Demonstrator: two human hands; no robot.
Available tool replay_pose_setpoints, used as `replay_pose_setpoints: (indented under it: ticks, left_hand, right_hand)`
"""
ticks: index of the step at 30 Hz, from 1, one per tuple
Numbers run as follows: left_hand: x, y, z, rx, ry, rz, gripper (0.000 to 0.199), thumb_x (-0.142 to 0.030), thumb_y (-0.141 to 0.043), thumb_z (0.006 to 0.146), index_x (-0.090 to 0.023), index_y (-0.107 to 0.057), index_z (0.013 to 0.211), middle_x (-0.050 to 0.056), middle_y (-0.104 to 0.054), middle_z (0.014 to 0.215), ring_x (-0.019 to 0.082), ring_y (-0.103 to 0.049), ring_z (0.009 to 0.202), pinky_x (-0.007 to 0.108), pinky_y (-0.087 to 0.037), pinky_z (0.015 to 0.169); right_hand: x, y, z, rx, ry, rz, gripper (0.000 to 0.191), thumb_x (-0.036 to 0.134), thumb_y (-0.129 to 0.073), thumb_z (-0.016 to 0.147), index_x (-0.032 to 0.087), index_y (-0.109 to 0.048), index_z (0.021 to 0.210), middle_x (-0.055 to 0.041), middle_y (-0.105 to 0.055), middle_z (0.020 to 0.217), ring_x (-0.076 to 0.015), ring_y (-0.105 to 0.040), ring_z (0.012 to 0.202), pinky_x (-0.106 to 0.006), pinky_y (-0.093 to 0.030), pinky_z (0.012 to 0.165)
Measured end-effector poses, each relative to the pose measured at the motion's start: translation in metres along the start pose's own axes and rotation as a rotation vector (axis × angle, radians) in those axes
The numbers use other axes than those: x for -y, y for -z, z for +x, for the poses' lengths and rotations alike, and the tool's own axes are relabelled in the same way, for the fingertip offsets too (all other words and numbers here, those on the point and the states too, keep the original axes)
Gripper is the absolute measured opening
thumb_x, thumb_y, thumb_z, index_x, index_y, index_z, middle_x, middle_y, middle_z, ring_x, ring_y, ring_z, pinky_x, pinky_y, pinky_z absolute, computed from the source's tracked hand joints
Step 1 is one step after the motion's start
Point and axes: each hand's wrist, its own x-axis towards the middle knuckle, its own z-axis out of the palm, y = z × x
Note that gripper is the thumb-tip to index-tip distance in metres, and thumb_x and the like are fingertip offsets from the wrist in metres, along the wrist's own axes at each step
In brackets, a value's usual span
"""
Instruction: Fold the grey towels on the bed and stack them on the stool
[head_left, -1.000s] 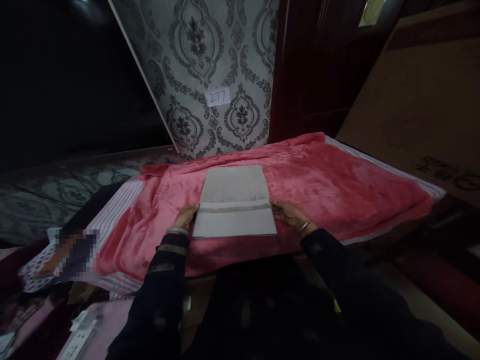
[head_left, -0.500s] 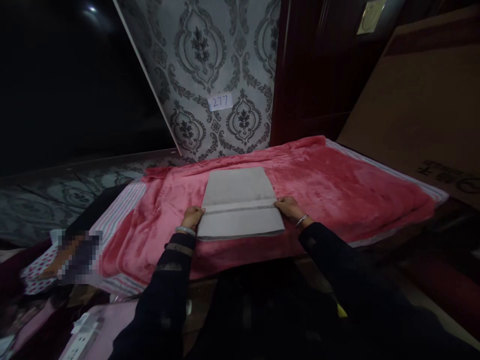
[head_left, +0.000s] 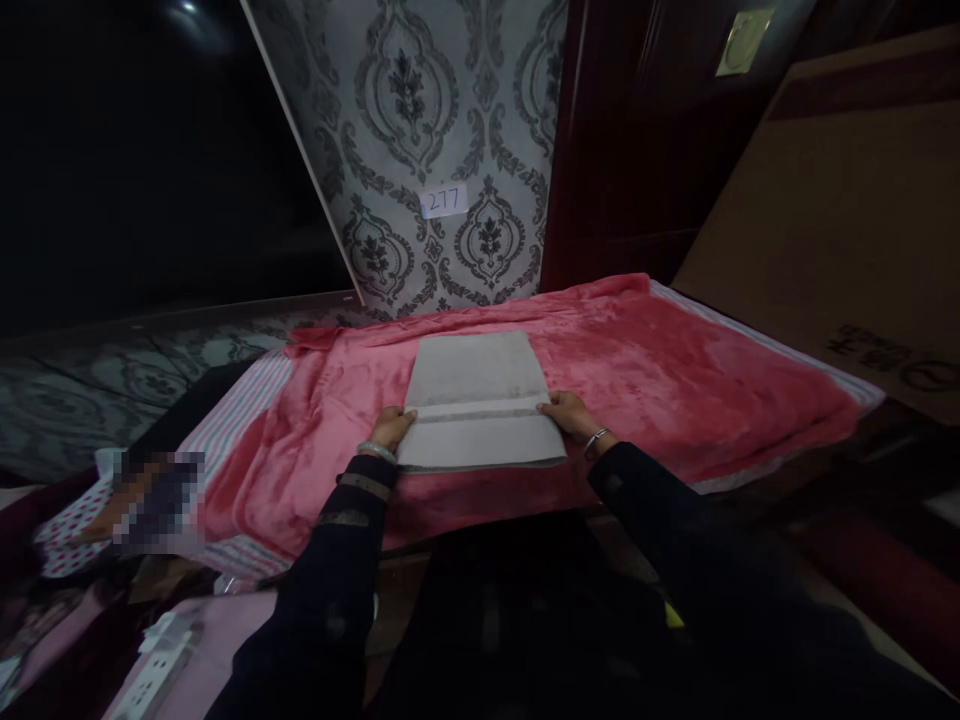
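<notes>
A light grey folded cloth (head_left: 480, 370), with a paler band across its middle, lies flat on a pink-red plush blanket (head_left: 660, 370). My left hand (head_left: 392, 427) is closed in a pinch on the left edge of the cloth, at the level of the band. On the opposite edge, my right hand (head_left: 570, 414) pinches the cloth with thumb and fingers at about the same height. The lower part of the cloth, nearest me, is whiter than the far part. Each of my wrists wears a bracelet.
Behind the blanket is a patterned wall with a paper label (head_left: 444, 200) reading 277. A large dark screen (head_left: 150, 150) stands at left, a cardboard box (head_left: 847, 220) at right. At lower left is a white power strip (head_left: 154, 675).
Both hands have shifted slightly inward along the cloth's edges, still pinching it. The view has moved a little; the cloth stays in place on the blanket.
</notes>
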Motion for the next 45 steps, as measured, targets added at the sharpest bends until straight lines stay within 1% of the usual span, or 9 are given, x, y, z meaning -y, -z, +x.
replay_pose_setpoints:
  ticks: [8, 13, 17, 21, 26, 31, 39, 41, 45]
  left_hand:
    - [-0.004, 0.003, -0.011, 0.144, 0.103, -0.091, 0.017, -0.020, -0.080, 0.066, -0.012, -0.069, 0.076, 0.006, -0.069, 0.059, 0.019, -0.064, 0.054, 0.028, -0.051, 0.054]
    - [-0.005, 0.016, -0.021, 0.292, 0.244, -0.384, 0.022, -0.018, -0.075, 0.071, -0.009, -0.071, 0.091, 0.011, -0.076, 0.078, 0.024, -0.073, 0.074, 0.033, -0.058, 0.070]
    - [0.008, 0.019, -0.049, 0.296, 0.268, -0.712, 0.017, -0.018, -0.064, 0.083, -0.012, -0.070, 0.098, 0.008, -0.077, 0.092, 0.022, -0.073, 0.090, 0.033, -0.058, 0.085]
    - [0.023, 0.002, -0.089, 0.249, 0.172, -0.951, 0.018, -0.016, -0.063, 0.084, -0.016, -0.069, 0.101, 0.004, -0.077, 0.101, 0.018, -0.071, 0.097, 0.033, -0.056, 0.093]
    - [0.034, -0.028, -0.122, 0.319, 0.059, -0.948, 0.042, -0.015, -0.074, 0.076, -0.024, -0.065, 0.116, 0.004, -0.074, 0.116, 0.024, -0.066, 0.114, 0.049, -0.050, 0.104]
    - [0.030, -0.043, -0.124, 0.274, 0.036, -0.882, 0.057, -0.003, -0.076, 0.066, -0.026, -0.065, 0.117, 0.001, -0.075, 0.109, 0.023, -0.066, 0.114, 0.048, -0.048, 0.106]
    - [0.022, -0.051, -0.123, 0.269, 0.112, -0.907, 0.043, -0.011, -0.075, 0.076, -0.023, -0.064, 0.115, 0.004, -0.075, 0.111, 0.025, -0.067, 0.114, 0.051, -0.050, 0.104]
    - [0.021, -0.055, -0.123, 0.229, 0.110, -0.888, 0.044, -0.011, -0.075, 0.076, -0.022, -0.063, 0.117, 0.004, -0.075, 0.111, 0.025, -0.066, 0.115, 0.050, -0.053, 0.102]
    - [0.011, -0.067, -0.122, 0.053, 0.172, -0.875, 0.050, 0.000, -0.064, 0.076, -0.022, -0.060, 0.121, 0.003, -0.075, 0.107, 0.023, -0.068, 0.109, 0.045, -0.059, 0.093]
  right_hand:
    - [-0.004, 0.010, -0.007, 0.060, -0.022, 0.174, 0.025, 0.027, -0.075, 0.060, 0.019, -0.052, 0.055, 0.0073, -0.047, 0.045, -0.0075, -0.039, 0.044, -0.022, -0.030, 0.045]
    - [-0.011, 0.013, -0.027, 0.176, -0.071, 0.319, 0.025, 0.041, -0.074, 0.068, 0.020, -0.061, 0.067, -0.0014, -0.065, 0.061, -0.0155, -0.058, 0.056, -0.027, -0.047, 0.054]
    - [-0.017, 0.015, -0.051, 0.258, -0.097, 0.561, 0.018, 0.038, -0.070, 0.074, 0.022, -0.067, 0.081, -0.0035, -0.075, 0.082, -0.0199, -0.070, 0.078, -0.031, -0.057, 0.072]
    - [-0.023, 0.007, -0.067, 0.270, -0.184, 0.910, 0.016, 0.028, -0.071, 0.076, 0.024, -0.069, 0.091, -0.0005, -0.077, 0.090, -0.0219, -0.071, 0.094, -0.034, -0.060, 0.081]
    - [-0.024, -0.009, -0.087, 0.217, -0.138, 1.139, 0.034, 0.024, -0.072, 0.077, 0.028, -0.067, 0.111, 0.0009, -0.077, 0.103, -0.0219, -0.069, 0.107, -0.040, -0.060, 0.091]
    - [-0.016, -0.018, -0.103, 0.260, -0.073, 1.043, 0.052, 0.017, -0.074, 0.076, 0.028, -0.062, 0.125, 0.0012, -0.075, 0.113, -0.0216, -0.067, 0.111, -0.040, -0.059, 0.095]
    - [0.000, -0.011, -0.093, 0.283, -0.214, 0.852, 0.041, 0.010, -0.070, 0.074, 0.022, -0.064, 0.113, -0.0023, -0.077, 0.100, -0.0225, -0.071, 0.100, -0.038, -0.063, 0.085]
    - [0.003, -0.009, -0.092, 0.288, -0.262, 0.825, 0.038, 0.008, -0.069, 0.074, 0.022, -0.064, 0.110, -0.0027, -0.077, 0.098, -0.0228, -0.072, 0.099, -0.039, -0.063, 0.084]
    - [0.009, -0.007, -0.094, 0.280, -0.334, 0.803, 0.032, 0.007, -0.069, 0.074, 0.021, -0.064, 0.102, -0.0031, -0.077, 0.091, -0.0231, -0.072, 0.097, -0.041, -0.062, 0.085]
